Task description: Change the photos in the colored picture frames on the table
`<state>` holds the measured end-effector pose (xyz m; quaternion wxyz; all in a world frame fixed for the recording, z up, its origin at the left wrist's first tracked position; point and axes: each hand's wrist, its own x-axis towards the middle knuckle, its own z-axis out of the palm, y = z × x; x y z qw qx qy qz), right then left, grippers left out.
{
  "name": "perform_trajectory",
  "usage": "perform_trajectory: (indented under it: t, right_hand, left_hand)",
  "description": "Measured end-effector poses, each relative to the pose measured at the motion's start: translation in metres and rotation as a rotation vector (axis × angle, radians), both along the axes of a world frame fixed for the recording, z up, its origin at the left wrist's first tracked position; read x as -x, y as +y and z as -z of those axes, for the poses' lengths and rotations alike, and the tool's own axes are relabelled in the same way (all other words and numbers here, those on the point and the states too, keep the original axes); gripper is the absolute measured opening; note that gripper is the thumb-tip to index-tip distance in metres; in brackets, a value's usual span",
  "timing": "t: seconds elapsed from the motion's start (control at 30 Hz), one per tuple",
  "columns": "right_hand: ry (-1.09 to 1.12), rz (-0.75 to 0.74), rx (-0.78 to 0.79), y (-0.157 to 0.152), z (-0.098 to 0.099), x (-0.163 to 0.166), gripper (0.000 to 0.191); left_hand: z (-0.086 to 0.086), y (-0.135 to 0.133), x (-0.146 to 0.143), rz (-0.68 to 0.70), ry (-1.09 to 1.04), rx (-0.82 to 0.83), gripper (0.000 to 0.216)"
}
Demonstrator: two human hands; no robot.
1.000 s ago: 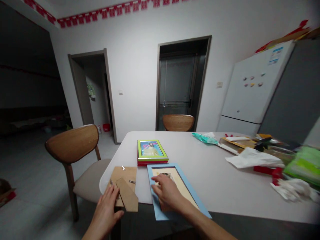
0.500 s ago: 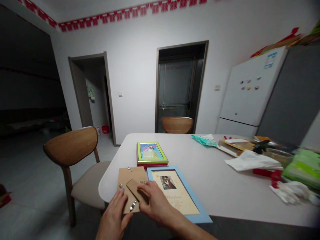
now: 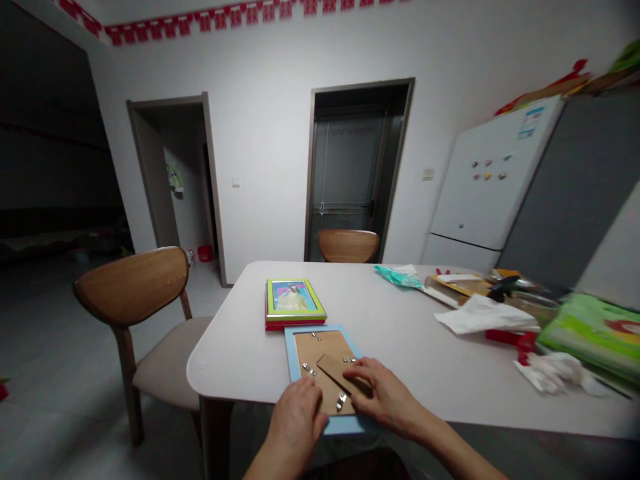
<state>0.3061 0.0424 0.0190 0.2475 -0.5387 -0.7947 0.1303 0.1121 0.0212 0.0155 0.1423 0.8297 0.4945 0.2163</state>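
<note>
A brown backing board (image 3: 327,397) with metal clips lies over the light-blue picture frame (image 3: 291,353), inside its border. A fold-out stand (image 3: 330,367) is fixed to the board's middle. My left hand (image 3: 299,410) is at the board's lower left edge, fingers together and thumb below, closed on it. My right hand (image 3: 383,393) pinches the stand and the board's right side between thumb and fingers. The print in the blue frame is hidden beneath the board. Just behind sits a green picture frame (image 3: 270,293) with a figure in a pale dress, stacked on a red one (image 3: 295,325).
On the right of the white table (image 3: 400,353) lie a teal packet (image 3: 397,277), white paper (image 3: 485,313), white gloves (image 3: 553,373) and a green package (image 3: 595,330). Wooden chairs stand at the left (image 3: 135,283) and far side (image 3: 349,245).
Both hands have moved right with the backing board, from beside the blue frame to over it. The board now covers the print. The view has shifted slightly.
</note>
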Motion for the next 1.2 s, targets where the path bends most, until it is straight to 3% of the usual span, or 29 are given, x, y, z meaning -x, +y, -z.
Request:
perform_trajectory:
  t: [0.13, 0.3, 0.47, 0.6, 0.73, 1.03, 1.2]
  right_hand:
    - [-0.048, -0.005, -0.059, 0.006, 0.012, 0.011, 0.033]
    - [-0.120, 0.005, -0.132, 0.006, 0.018, 0.024, 0.031]
    - [-0.133, -0.087, -0.166, -0.005, 0.009, 0.035, 0.024]
    - [-0.148, -0.244, -0.187, -0.019, 0.000, 0.041, 0.018]
    - [-0.172, -0.292, -0.178, -0.028, -0.005, 0.038, 0.016]
    - [-0.213, -0.349, -0.130, -0.026, -0.002, 0.032, 0.039]
    - [-0.251, -0.371, -0.123, -0.025, -0.002, 0.030, 0.039]
  left_hand:
    - [0.001, -0.001, 0.008, -0.005, -0.011, 0.016, 0.026]
    - [0.008, -0.004, 0.022, 0.019, 0.009, 0.070, 0.056]
    - [0.017, -0.005, 0.034, -0.015, -0.040, 0.075, 0.049]
    - [0.014, -0.006, 0.037, -0.027, -0.072, 0.105, 0.038]
    - [0.012, -0.005, 0.036, -0.027, -0.088, 0.107, 0.041]
    - [0.014, -0.006, 0.037, -0.035, -0.096, 0.103, 0.060]
    - [0.013, -0.004, 0.036, -0.016, -0.089, 0.095, 0.048]
